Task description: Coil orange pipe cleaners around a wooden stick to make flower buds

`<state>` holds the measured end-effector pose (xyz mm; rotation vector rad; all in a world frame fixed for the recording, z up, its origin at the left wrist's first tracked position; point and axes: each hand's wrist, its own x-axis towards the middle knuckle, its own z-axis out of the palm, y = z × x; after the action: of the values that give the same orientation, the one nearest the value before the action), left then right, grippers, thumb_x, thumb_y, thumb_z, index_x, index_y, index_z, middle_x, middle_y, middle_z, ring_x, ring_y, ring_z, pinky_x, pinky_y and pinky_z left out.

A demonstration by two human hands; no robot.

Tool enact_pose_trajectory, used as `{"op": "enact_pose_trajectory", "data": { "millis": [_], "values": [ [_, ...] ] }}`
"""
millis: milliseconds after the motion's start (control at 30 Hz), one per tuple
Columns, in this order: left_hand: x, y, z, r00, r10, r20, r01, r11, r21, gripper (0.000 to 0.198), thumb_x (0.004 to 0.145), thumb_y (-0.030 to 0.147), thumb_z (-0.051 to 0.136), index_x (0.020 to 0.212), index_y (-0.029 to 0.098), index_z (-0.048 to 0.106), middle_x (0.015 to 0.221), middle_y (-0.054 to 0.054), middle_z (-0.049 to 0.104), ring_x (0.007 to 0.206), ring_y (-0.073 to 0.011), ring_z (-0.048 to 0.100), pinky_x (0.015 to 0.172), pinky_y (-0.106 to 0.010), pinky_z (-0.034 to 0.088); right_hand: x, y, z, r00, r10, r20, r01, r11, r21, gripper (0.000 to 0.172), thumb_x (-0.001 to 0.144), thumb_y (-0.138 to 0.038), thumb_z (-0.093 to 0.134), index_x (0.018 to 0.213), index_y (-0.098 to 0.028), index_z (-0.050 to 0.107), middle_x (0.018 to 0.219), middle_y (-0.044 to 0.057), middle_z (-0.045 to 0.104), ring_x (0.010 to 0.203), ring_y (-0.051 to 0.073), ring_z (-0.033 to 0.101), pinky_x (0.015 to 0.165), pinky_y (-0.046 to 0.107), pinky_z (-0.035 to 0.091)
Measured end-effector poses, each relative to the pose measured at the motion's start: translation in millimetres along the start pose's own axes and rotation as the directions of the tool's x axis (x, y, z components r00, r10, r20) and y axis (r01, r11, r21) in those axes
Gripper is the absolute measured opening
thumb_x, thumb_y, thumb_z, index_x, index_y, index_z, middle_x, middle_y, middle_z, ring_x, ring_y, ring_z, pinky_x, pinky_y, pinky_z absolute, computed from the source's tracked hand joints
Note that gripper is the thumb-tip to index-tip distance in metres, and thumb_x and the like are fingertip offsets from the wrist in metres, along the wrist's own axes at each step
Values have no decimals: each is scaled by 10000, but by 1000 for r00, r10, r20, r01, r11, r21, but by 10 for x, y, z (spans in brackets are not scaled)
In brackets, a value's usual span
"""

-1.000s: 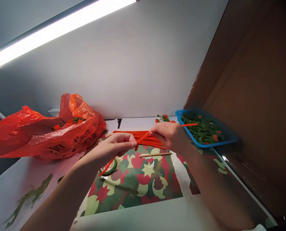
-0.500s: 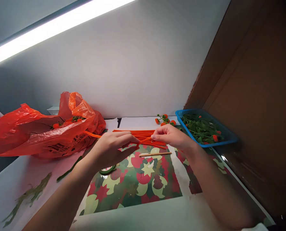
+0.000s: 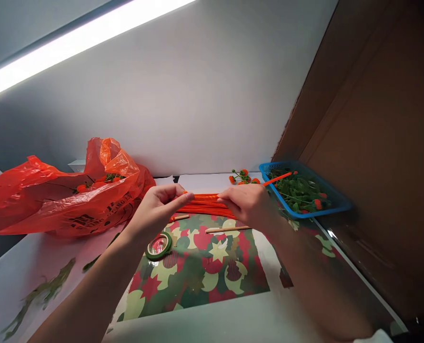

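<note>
Between my hands an orange pipe cleaner (image 3: 278, 178) is stretched, one end sticking out past my right hand over the blue basket. My left hand (image 3: 164, 200) pinches it between thumb and fingers. My right hand (image 3: 246, 202) is closed on it a short way to the right. Behind and beneath lies a bundle of orange pipe cleaners (image 3: 208, 207), partly covered by both hands. In front of it a thin wooden stick (image 3: 228, 229) rests on the patterned sheet (image 3: 201, 281). A roll of green tape (image 3: 158, 246) lies near my left forearm.
To the left slumps a red plastic bag (image 3: 101, 205) with orange flowers in it. A blue basket (image 3: 290, 209) with green leaves and orange blooms stands at the right, by a brown cardboard panel (image 3: 372, 143). Small orange flowers (image 3: 244, 177) lie at the back. Green scraps (image 3: 42, 293) lie front left.
My left hand has turned palm inward, uncovering the green tape. My right hand has rolled over, and the pipe cleaner's free end now points right instead of left.
</note>
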<state>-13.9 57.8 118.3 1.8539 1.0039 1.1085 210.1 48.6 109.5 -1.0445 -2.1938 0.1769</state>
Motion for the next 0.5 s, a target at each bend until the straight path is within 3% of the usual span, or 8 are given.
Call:
{"op": "enact_pose_trajectory", "data": {
  "millis": [67, 100, 167, 233, 300, 400, 500],
  "values": [
    [9, -11, 3, 999, -45, 6, 45, 999, 0, 361, 819, 384, 585, 564, 175, 439, 494, 56, 353, 423, -61, 290, 378, -199, 238, 4, 19, 45, 999, -30, -23, 28, 995, -91, 315, 920, -339, 415, 767, -178, 639, 653, 57, 597, 621, 153, 479, 607, 296, 292],
    [8, -17, 7, 1000, -13, -13, 14, 998, 57, 349, 823, 374, 583, 569, 174, 450, 491, 58, 352, 421, -60, 290, 379, -199, 238, 7, 33, 59, 1000, -17, -16, 16, 997, -73, 308, 918, -340, 422, 769, -179, 638, 658, 54, 599, 624, 150, 483, 609, 292, 297],
    [-7, -28, 18, 981, 185, -53, -164, 949, 268, 301, 827, 318, 587, 583, 171, 489, 487, 60, 367, 427, -61, 313, 398, -198, 262, 10, 64, 64, 997, 68, 28, -70, 995, 67, 285, 903, -361, 462, 770, -177, 634, 647, 31, 586, 598, 132, 470, 588, 272, 305],
    [-28, -36, 24, 888, 460, 1, -402, 776, 485, 223, 826, 241, 591, 621, 174, 537, 496, 61, 413, 442, -61, 353, 431, -193, 301, 10, 95, 41, 974, 175, 144, -209, 940, 269, 286, 887, -405, 494, 794, -171, 630, 621, 1, 544, 552, 109, 429, 539, 249, 296],
    [-48, -39, 21, 753, 647, 120, -573, 554, 604, 131, 822, 185, 593, 692, 186, 579, 530, 54, 481, 466, -66, 404, 469, -191, 340, 10, 129, 9, 929, 212, 304, -330, 845, 421, 330, 882, -455, 491, 839, -160, 632, 597, -24, 482, 521, 95, 379, 499, 235, 275],
    [-64, -32, 6, 611, 751, 250, -673, 327, 664, 36, 812, 163, 612, 820, 198, 611, 574, 41, 544, 504, -84, 461, 514, -205, 383, 15, 181, -23, 856, 171, 488, -448, 717, 534, 387, 881, -505, 473, 886, -151, 627, 543, -58, 388, 482, 80, 322, 472, 225, 252],
    [-64, -21, -5, 557, 767, 317, -698, 226, 679, 83, 810, 161, 618, 884, 199, 614, 582, 38, 566, 525, -97, 490, 538, -221, 398, 29, 204, -32, 812, 159, 561, -528, 608, 593, 359, 847, -507, 536, 857, -152, 589, 509, -81, 379, 444, 63, 296, 448, 211, 238]
  ]
}}
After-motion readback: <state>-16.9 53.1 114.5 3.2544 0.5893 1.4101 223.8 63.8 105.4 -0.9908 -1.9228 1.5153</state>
